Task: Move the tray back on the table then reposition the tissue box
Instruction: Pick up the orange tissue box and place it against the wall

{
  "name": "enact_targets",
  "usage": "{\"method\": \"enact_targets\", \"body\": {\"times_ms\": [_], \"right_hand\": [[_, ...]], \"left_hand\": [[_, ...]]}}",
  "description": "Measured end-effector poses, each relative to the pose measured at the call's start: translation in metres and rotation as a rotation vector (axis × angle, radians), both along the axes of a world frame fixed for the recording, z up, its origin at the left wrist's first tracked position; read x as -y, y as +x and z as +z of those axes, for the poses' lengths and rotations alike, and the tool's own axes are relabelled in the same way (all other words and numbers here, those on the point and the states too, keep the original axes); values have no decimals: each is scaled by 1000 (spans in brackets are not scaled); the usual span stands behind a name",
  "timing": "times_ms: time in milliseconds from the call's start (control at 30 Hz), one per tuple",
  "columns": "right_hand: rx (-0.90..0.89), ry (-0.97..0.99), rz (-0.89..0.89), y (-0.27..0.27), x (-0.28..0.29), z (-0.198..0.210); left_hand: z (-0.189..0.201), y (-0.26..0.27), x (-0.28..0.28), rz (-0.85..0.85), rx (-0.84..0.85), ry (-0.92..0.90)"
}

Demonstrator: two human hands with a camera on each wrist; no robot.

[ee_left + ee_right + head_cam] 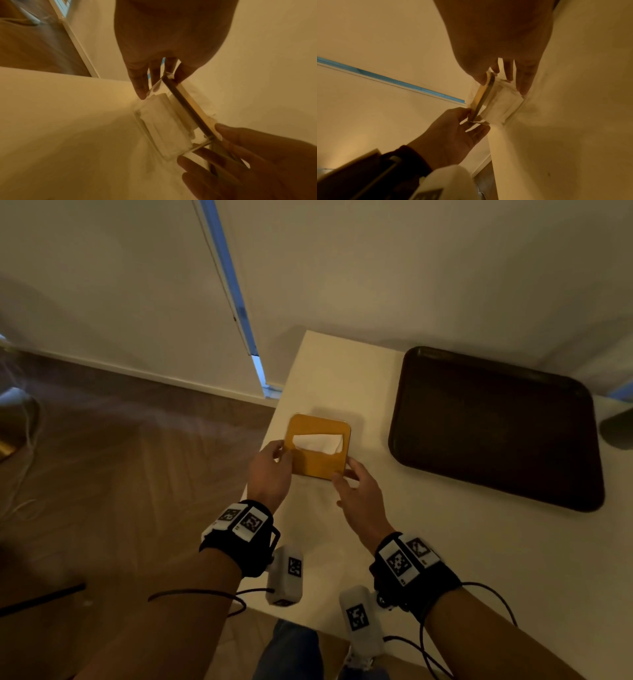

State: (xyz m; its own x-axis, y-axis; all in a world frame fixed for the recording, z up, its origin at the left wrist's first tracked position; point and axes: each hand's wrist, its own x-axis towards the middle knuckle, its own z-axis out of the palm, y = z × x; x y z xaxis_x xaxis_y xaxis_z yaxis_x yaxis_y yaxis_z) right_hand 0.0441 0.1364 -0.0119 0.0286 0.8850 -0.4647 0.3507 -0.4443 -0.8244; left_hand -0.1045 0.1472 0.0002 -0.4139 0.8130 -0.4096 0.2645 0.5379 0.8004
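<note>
The tissue box (318, 451) has an orange-yellow lid, a clear body and a white tissue showing in its slot. It stands near the left edge of the white table (342, 542). My left hand (282, 455) pinches its near-left corner, thumb on the lid. My right hand (346, 474) pinches the near-right corner. In the left wrist view my left hand (145, 86) and my right hand (205, 147) hold opposite ends of the tissue box (163, 127). The right wrist view shows the same grip on the tissue box (500, 106). The dark brown tray (493, 426) lies flat at the table's back right.
The table's left edge (263, 446) runs just beside the box, with wooden floor (137, 474) below it. A dark rounded object (618, 428) sits at the far right past the tray. A pale wall stands behind the table.
</note>
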Motion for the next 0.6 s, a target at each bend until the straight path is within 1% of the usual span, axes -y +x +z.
{"method": "enact_targets", "body": {"times_ms": [100, 233, 367, 600], "right_hand": [[5, 26, -32, -2, -21, 2], [11, 87, -64, -7, -62, 7], [26, 143, -47, -14, -110, 13], [55, 169, 10, -14, -185, 19]], "left_hand": [[4, -3, -23, -20, 18, 20], [9, -8, -64, -56, 23, 41], [11, -18, -112, -112, -7, 51], [14, -23, -184, -149, -2, 100]]}}
